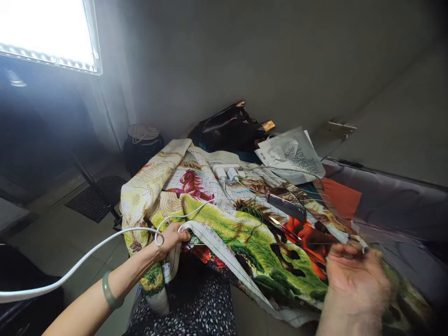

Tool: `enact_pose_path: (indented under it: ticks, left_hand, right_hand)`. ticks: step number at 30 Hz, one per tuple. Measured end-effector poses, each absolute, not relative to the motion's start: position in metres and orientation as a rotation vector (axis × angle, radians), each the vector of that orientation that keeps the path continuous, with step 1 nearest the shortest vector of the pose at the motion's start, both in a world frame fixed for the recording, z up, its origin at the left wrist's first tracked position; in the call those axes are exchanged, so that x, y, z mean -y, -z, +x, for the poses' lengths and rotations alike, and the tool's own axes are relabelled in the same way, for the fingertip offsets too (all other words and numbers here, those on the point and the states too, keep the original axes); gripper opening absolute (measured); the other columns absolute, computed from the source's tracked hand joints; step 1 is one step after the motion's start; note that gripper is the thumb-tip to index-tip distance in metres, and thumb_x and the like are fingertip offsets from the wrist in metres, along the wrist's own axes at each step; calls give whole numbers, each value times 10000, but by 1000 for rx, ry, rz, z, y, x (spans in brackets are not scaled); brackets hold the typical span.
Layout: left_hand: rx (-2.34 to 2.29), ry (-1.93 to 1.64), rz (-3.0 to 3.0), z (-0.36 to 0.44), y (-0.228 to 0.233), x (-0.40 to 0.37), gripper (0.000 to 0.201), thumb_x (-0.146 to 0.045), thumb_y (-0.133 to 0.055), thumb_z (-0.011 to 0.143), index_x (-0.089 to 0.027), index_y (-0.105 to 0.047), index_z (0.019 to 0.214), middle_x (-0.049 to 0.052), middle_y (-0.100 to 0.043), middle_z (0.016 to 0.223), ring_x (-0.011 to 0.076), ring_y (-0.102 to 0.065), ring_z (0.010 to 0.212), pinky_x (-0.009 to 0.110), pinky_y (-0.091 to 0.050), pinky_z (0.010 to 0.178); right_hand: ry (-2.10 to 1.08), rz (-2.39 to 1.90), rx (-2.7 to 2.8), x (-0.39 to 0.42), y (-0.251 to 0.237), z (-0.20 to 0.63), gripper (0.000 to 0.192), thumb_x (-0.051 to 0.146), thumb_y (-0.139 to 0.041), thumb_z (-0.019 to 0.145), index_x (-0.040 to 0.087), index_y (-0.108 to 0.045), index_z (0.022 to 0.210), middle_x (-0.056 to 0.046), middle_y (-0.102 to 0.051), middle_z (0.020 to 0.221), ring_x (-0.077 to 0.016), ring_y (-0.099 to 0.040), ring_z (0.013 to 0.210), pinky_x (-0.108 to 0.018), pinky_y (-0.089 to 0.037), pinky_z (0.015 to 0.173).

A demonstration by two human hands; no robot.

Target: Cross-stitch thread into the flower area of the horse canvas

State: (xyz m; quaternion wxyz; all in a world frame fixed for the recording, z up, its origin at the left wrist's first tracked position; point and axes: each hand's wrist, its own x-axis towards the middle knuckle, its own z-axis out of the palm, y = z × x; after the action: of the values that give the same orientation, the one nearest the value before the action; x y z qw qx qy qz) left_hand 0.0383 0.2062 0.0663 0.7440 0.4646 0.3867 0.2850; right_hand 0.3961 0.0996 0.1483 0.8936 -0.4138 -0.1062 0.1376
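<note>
While pinching the near edge of the horse-patterned cloth with the left hand, probably to steady it, holding the right hand up at the right with fingers curled, seemingly stretching a thin thread taut, though too blurred at the fingertips to tell of any pinch. Spreading the cloth out beyond the lap, likely for support. Resting a phone and green thread tangle on top, presumably for easy reach. Shining a lamp from the upper left, likely for light.
</note>
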Motion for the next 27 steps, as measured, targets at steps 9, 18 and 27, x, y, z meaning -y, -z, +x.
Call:
enact_pose_path:
  ticks: [9, 18, 27]
  left_hand:
    - [-849, -628, 1030, 38, -63, -207, 123, -180, -663, 564, -139, -647, 678, 1, -589, 635, 150, -486, 640, 278, -352, 634]
    - [-843, -621, 1050, 39, -63, -207, 151, -201, -667, 571, -134, -654, 705, 4, -594, 640, 148, -493, 642, 280, -354, 643]
    - [-827, -588, 1097, 38, -62, -207, 200, -270, -668, 608, -142, -659, 762, -4, -562, 605, 137, -462, 570, 281, -348, 579]
  right_hand:
    - [-215, -868, 149, -93, -148, 393, 355, 140, -532, 724, 204, -434, 388, -19, -408, 566, -111, -417, 492, -289, -337, 439]
    - [-281, -1013, 518, -98, -138, 335, 126, 241, -717, 596, 195, -613, 649, -2, -608, 601, -157, -573, 514, -349, -485, 562]
    - [-1179, -1421, 895, -108, -52, 167, 195, 323, -664, 694, 137, -701, 741, 18, -554, 525, -89, -462, 409, -196, -350, 405]
